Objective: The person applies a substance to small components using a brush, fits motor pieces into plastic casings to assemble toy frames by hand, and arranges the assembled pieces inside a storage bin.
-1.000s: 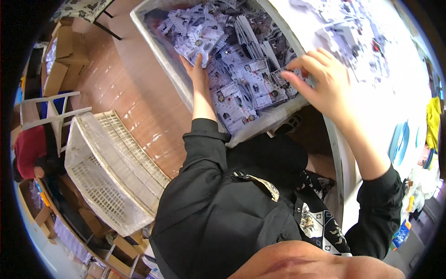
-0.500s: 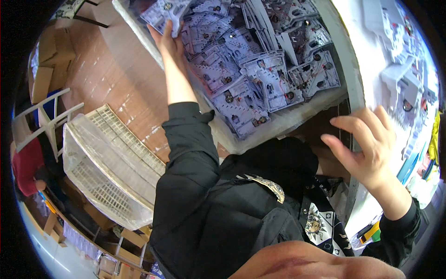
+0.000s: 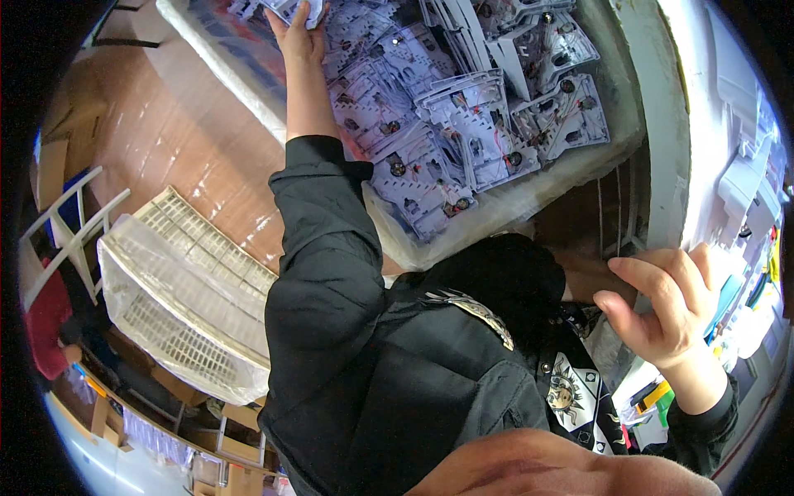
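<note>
At the top of the head view my left hand (image 3: pixel 299 40) reaches over the far left part of a plastic-lined bin (image 3: pixel 236 78). Its fingers grip a light grey plastic housing part (image 3: pixel 296 11), cut off by the upper picture edge. Below and right of it, similar grey housing parts (image 3: pixel 480 132) with red wires and small dark round pieces lie piled in the bin. My right hand (image 3: pixel 662 302) hovers on the right beside the white table, fingers apart and slightly curled, holding nothing.
A white table (image 3: pixel 711 99) on the right carries more grey parts (image 3: pixel 744 178). On the left floor stands a cream lattice crate (image 3: pixel 186 306) wrapped in clear plastic. Past it are a metal frame (image 3: pixel 70 223), cardboard boxes (image 3: pixel 74 132) and a person in red (image 3: pixel 48 331).
My left hand has moved farther up, carrying the housing part lower over the pile's far end. My right hand has shifted slightly down and right, still empty.
</note>
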Available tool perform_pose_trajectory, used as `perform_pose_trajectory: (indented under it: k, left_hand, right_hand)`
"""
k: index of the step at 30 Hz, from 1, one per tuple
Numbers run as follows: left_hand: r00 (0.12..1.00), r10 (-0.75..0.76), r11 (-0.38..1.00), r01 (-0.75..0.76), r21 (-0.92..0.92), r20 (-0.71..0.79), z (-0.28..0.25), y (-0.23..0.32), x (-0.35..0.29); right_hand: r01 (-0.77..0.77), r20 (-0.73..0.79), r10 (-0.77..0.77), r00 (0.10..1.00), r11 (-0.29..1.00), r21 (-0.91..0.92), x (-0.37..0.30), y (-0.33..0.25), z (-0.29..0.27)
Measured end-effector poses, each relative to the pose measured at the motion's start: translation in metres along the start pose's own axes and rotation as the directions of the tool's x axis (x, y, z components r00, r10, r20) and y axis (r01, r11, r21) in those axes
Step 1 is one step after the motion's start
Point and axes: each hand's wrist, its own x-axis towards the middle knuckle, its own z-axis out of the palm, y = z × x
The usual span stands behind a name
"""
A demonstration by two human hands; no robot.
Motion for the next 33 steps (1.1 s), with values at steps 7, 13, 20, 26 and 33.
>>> perform_pose_trajectory:
  k: [7, 13, 20, 26, 33]
  left_hand:
    - [0.997, -0.045, 0.99, 0.053, -0.129, 0.066, -0.02, -0.018, 0.009]
    - [0.967, -0.12, 0.947, 0.043, -0.32, -0.224, -0.082, -0.04, 0.009]
    - [0.945, 0.044, 0.996, -0.065, -0.055, -0.325, -0.046, -0.039, -0.013]
    - [0.935, -0.005, 0.998, 0.028, 0.059, -0.356, -0.052, -0.046, -0.006]
    - [0.906, -0.052, 0.996, 0.08, 0.05, -0.42, -0.073, -0.053, -0.001]
  right_hand:
    - [-0.02, 0.045, 0.02, 0.999, 1.0, 0.001, -0.001, -0.004, -0.006]
    - [-0.027, 0.014, 0.026, 1.0, 0.997, 0.077, -0.004, -0.004, -0.002]
    - [-0.073, 0.014, 0.073, 0.997, 0.997, 0.027, -0.006, -0.004, -0.001]
    - [-0.079, 0.006, 0.079, 0.997, 0.997, -0.014, -0.006, -0.004, -0.002]
    - [-0.065, 0.003, 0.065, 0.998, 0.997, -0.031, -0.007, -0.002, 0.0]
